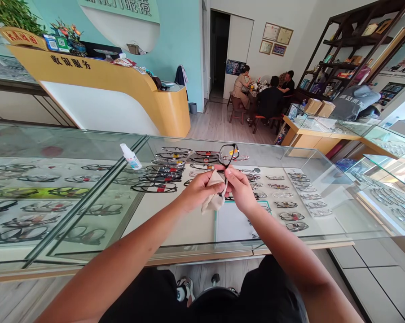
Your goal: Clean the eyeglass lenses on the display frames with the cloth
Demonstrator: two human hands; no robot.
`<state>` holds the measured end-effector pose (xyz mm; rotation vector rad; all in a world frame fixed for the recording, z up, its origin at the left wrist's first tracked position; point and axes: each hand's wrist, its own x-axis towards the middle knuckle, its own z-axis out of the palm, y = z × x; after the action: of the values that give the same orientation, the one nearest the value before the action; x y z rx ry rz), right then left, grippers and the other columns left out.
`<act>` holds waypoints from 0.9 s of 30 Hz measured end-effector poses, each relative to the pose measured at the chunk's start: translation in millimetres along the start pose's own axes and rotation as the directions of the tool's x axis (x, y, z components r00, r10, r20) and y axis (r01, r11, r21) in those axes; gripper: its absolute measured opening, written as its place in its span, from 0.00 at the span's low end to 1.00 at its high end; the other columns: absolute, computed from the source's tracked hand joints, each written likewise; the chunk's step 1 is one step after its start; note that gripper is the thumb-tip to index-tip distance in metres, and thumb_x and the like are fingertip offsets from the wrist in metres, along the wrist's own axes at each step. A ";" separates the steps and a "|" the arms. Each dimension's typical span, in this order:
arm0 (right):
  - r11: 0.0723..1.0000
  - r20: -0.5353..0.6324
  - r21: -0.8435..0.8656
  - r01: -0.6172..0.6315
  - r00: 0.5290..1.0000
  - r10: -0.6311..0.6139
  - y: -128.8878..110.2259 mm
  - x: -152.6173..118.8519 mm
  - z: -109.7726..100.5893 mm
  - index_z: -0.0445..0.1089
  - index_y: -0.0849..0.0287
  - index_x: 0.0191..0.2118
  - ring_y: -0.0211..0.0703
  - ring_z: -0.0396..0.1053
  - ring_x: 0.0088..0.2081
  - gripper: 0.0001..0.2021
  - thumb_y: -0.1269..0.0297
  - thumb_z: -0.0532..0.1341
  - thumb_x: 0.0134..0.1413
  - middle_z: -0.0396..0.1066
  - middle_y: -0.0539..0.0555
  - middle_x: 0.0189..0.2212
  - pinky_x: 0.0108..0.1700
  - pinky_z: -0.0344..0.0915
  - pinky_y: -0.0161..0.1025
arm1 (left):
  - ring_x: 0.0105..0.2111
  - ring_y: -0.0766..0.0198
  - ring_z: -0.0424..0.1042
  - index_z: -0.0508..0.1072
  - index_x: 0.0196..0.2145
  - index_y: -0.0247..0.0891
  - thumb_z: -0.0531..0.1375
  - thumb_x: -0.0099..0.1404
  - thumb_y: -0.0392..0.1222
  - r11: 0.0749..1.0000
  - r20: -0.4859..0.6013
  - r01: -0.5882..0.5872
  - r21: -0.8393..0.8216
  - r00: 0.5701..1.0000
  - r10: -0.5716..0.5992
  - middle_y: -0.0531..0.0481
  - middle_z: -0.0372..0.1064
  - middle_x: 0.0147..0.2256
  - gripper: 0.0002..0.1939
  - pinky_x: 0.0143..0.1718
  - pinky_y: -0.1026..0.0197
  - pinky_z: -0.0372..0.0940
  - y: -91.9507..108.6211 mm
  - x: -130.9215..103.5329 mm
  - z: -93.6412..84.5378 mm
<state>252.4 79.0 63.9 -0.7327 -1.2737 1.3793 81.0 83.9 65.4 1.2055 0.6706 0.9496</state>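
Observation:
A pair of black-framed eyeglasses [226,154] is raised above the glass counter, with a lens facing up and a small orange mark on it. My right hand [240,187] is closed on the lower part of the frame. Pinched in my left hand [200,190] is a beige cleaning cloth [212,204], bunched against the glasses' lower end. Both hands meet there, so the temples are partly hidden by fingers and cloth. Beyond my left hand, a white spray bottle [131,157] stands on the counter top.
The glass display counter [175,246] spans my front, with rows of eyeglasses [158,187] and a white tray [234,224]. A wooden reception desk [169,107] stands behind it. Several people sit at a table [253,92] at the back. More showcases [323,130] are at the right.

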 end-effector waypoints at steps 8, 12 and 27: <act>0.961 0.056 -0.208 0.183 0.983 -0.175 -3.4 -4.3 7.0 0.83 0.53 0.42 0.41 0.65 0.31 0.23 0.37 0.65 0.68 0.68 0.53 0.39 0.41 0.71 0.46 | 0.18 0.63 0.72 0.78 0.48 0.38 0.70 0.63 0.74 0.999 -0.156 -0.042 0.014 0.987 0.043 0.54 0.75 0.21 0.35 0.21 0.63 0.68 -8.0 2.0 1.0; 0.979 -0.048 -0.118 0.165 0.984 -0.172 -10.1 -3.0 -1.8 0.83 0.53 0.42 0.40 0.65 0.30 0.20 0.40 0.67 0.66 0.72 0.56 0.46 0.33 0.68 0.43 | 0.29 0.55 0.82 0.82 0.47 0.36 0.73 0.59 0.74 0.991 -0.099 0.017 -0.135 0.995 -0.030 0.46 0.82 0.30 0.37 0.34 0.56 0.77 -4.6 3.7 4.2; 0.968 -0.175 -0.088 0.234 0.953 -0.247 -33.6 3.1 -38.3 0.82 0.53 0.38 0.52 0.76 0.47 0.16 0.46 0.64 0.67 0.82 0.57 0.45 0.46 0.72 0.44 | 0.36 0.56 0.82 0.84 0.45 0.35 0.81 0.53 0.37 0.922 -0.149 0.179 -0.343 0.959 -0.242 0.44 0.84 0.39 0.22 0.40 0.58 0.75 2.7 2.5 -10.5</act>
<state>296.9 88.3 87.2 -0.7073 -1.2218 1.0517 72.5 91.2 65.5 0.7386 0.7446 0.9552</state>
